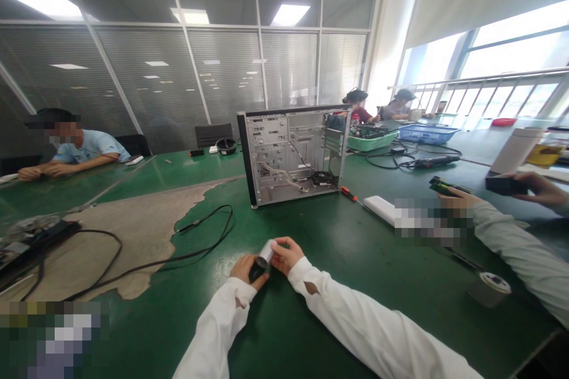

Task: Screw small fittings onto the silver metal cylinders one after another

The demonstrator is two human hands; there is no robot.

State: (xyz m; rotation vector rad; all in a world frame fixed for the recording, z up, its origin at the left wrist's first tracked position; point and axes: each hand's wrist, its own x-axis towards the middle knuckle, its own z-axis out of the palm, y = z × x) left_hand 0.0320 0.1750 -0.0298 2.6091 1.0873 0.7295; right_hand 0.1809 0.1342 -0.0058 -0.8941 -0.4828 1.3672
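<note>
Tube [267,252], silvery, is between your hands, towards the near edge of the green table [355,266]. Your right hand [288,254] pinches its upper end; your left hand [244,269] curls at its dark lower end, whether clamped I cannot tell. It looks light, stiff and smooth, likely to slip, so hold its sides around the middle.

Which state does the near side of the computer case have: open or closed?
Open: no panel covers that side of the computer case, and the pale cables inside can be seen.
</note>
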